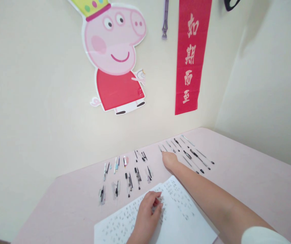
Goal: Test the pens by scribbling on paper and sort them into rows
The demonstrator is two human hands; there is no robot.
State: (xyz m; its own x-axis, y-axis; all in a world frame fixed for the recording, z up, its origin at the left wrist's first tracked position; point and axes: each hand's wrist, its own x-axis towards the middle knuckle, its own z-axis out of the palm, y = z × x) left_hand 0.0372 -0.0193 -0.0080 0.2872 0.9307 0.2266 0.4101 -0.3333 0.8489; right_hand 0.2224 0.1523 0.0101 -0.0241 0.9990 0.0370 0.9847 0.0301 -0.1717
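Lying beyond the written pages [183, 227]: one slim pen part [160, 148], at your right hand's [170, 160] fingertips, long axis slanting away leftward; grip hidden, cannot tell. Left hand [148, 213], farther off, on the pages: fingers loosely parted, nothing visible within.

Bare right hand [170, 160], far edge of pink tabletop [69, 200]: fingers mostly hidden; handwritten white paper [177, 222]: blurred, illegible.

Left hand [148, 213] is resting half-curled on handwritten pages [179, 220]. Right hand [170, 160] is sitting beside laid-out pen parts [193, 153]; more pens [136, 171] are lying left of it on the table [71, 200].
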